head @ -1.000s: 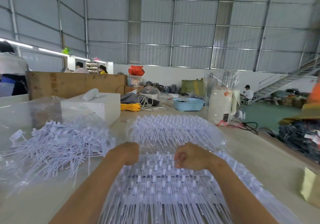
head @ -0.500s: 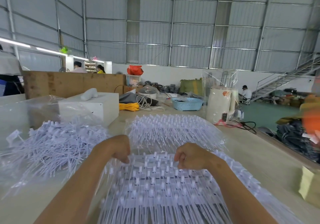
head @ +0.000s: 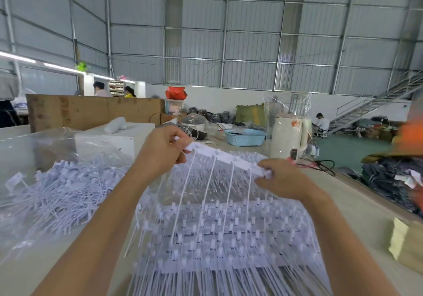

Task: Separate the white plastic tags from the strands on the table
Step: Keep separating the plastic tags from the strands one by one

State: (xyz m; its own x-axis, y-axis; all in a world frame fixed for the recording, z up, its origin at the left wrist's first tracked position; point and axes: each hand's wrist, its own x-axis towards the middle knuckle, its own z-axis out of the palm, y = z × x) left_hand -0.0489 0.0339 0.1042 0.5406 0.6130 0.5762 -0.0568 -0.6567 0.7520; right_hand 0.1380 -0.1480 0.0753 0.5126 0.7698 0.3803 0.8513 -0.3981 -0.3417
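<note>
A white plastic strip of tags point(head: 225, 158) is lifted above the table, its thin strands point(head: 206, 192) hanging down toward me. My left hand point(head: 163, 151) pinches the strip's left end and my right hand point(head: 278, 179) grips its right end. Below them lies a wide stack of joined tag strips point(head: 219, 238) on clear plastic. A heap of loose separated tags point(head: 57, 192) sits on a plastic bag at the left.
A white box point(head: 114, 140) stands behind the loose heap, with a wooden board point(head: 91, 111) beyond. A blue basket point(head: 245, 136) and a white wrapped appliance point(head: 287, 137) stand farther back. Dark garments point(head: 389, 181) lie off the right edge, with a yellow packet point(head: 405, 243).
Both hands have risen from the stack, lifting one strip of tags into the air with its strands trailing. Earlier they rested curled on top of the stack.
</note>
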